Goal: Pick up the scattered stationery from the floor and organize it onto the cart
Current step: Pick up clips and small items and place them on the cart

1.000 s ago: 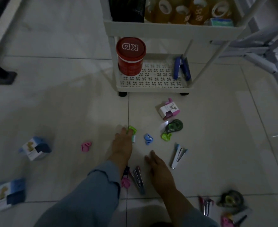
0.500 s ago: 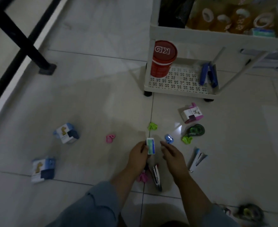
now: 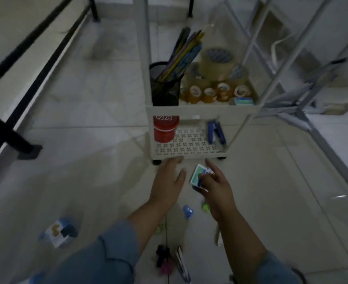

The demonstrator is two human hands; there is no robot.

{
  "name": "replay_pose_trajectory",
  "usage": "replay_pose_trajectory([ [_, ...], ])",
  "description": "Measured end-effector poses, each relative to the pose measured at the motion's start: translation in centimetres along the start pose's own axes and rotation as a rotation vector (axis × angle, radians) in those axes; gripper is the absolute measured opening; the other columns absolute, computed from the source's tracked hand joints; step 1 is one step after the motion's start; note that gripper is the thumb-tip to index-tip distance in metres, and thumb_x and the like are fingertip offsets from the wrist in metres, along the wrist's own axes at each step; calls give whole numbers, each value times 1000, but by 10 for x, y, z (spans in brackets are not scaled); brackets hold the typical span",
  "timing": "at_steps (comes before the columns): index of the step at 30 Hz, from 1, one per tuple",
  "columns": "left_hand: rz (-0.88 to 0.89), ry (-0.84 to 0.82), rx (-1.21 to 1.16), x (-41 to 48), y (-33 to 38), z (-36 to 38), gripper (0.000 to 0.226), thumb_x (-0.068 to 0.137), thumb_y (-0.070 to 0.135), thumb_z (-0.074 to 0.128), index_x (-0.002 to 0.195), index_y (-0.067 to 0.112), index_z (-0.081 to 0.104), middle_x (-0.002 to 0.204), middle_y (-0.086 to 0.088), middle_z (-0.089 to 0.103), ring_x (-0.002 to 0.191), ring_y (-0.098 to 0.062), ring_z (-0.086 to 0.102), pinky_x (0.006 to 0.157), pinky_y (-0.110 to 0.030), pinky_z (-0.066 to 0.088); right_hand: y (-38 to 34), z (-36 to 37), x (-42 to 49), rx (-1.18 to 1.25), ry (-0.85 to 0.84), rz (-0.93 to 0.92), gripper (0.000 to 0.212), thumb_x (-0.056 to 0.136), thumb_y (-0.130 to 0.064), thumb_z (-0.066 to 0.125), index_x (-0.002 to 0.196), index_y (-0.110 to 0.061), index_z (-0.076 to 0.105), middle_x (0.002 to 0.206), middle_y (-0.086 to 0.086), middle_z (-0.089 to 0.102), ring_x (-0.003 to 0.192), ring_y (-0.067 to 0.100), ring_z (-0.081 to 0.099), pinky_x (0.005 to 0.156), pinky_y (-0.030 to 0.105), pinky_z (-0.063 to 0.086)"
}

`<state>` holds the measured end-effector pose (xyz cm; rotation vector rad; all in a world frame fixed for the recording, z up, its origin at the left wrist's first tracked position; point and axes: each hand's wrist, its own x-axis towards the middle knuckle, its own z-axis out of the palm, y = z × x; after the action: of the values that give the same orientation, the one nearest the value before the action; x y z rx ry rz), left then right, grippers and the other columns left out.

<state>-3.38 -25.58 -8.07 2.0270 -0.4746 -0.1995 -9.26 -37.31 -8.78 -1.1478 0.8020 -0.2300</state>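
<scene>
My right hand [image 3: 214, 185] holds a small green-and-white box [image 3: 196, 175] in its fingers, just in front of the white cart's bottom shelf [image 3: 189, 149]. My left hand [image 3: 168, 181] is spread with straight fingers beside it and holds nothing; its fingertips reach the shelf's front edge. On the floor below lie a blue clip [image 3: 188, 211], a green clip [image 3: 205, 207], a pink clip [image 3: 166, 268], a stapler [image 3: 181, 263] and a blue-and-white box [image 3: 59, 232].
The cart's bottom shelf bears a red tub [image 3: 165, 129] and a blue stapler [image 3: 215, 132]. Its upper shelf carries a black mesh pen cup [image 3: 165, 87], tape rolls [image 3: 216, 80] and a small box [image 3: 243, 101]. A black frame [image 3: 9, 128] stands left, grey metal legs [image 3: 304, 111] right.
Both hands rose from the floor toward the cart. The small box passed from my left hand to my right hand. The view tilted up, and the cart's upper shelf came into sight.
</scene>
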Motion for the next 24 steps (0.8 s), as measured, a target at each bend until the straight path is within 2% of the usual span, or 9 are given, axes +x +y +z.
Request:
replay_pose_trajectory([
  [2, 231, 27, 123, 30, 29, -11, 39, 93, 13, 49, 132, 12, 47, 134, -6, 47, 123, -15, 45, 104, -24, 36, -30, -4, 15, -32, 117, -105, 35, 90, -5, 52, 124, -13, 57, 105, 14, 61, 74, 22, 64, 58, 33, 52],
  [4, 365, 17, 266, 57, 55, -19, 46, 92, 15, 46, 138, 11, 41, 144, -8, 38, 133, -18, 37, 108, -22, 28, -61, -8, 28, -51, 194, -234, 26, 89, -5, 54, 114, -10, 61, 99, 15, 64, 75, 20, 65, 61, 30, 53],
  [7, 415, -89, 596, 90, 75, -18, 60, 97, 20, 40, 150, 14, 12, 158, -5, 9, 146, -17, 10, 117, -28, 10, -109, -12, 42, -103, 265, -447, 19, 87, -5, 59, 102, -16, 64, 90, 8, 64, 78, 15, 62, 69, 25, 54],
  [10, 379, -159, 880, 111, 77, -14, 63, 100, 23, 30, 149, 12, -7, 158, -6, -8, 147, -16, -4, 117, -29, -4, -145, -14, 60, -184, 342, -598, 15, 86, -5, 62, 100, -10, 64, 87, 11, 62, 77, 16, 62, 75, 32, 56],
  [14, 327, -194, 968, 117, 74, -11, 59, 100, 21, 24, 148, 8, -7, 158, -9, -8, 147, -19, -4, 117, -28, -7, -174, -13, 84, -352, 396, -707, 21, 86, -9, 61, 106, -8, 65, 85, 3, 63, 84, 21, 66, 80, 37, 57],
  [17, 348, -189, 990, 115, 73, -10, 60, 99, 21, 24, 148, 6, -8, 158, -11, -8, 147, -20, -4, 117, -28, -7, -186, -8, 94, -513, 401, -776, 26, 88, -6, 58, 113, -6, 64, 88, 2, 58, 78, 12, 59, 71, 12, 51],
  [18, 347, -192, 994, 114, 73, -9, 60, 99, 21, 24, 148, 6, -9, 158, -11, -9, 147, -21, -4, 117, -28, -7, -189, -7, 97, -567, 412, -797, 26, 88, -5, 57, 113, -6, 63, 87, 2, 57, 77, 11, 56, 69, 10, 48],
  [21, 321, -185, 997, 114, 75, -7, 61, 99, 20, 24, 148, 5, -8, 158, -13, -8, 147, -23, -3, 118, -30, -5, -193, -2, 101, -672, 461, -836, 24, 86, -6, 58, 109, -5, 65, 89, 12, 65, 78, 14, 57, 73, 21, 46],
  [24, 317, -190, 1003, 114, 76, -5, 62, 98, 18, 25, 148, 3, -7, 157, -15, -7, 147, -24, -1, 119, -31, -3, -187, 5, 102, -736, 428, -843, 23, 85, -4, 56, 106, -6, 66, 97, 15, 67, 79, 16, 58, 73, 23, 45],
])
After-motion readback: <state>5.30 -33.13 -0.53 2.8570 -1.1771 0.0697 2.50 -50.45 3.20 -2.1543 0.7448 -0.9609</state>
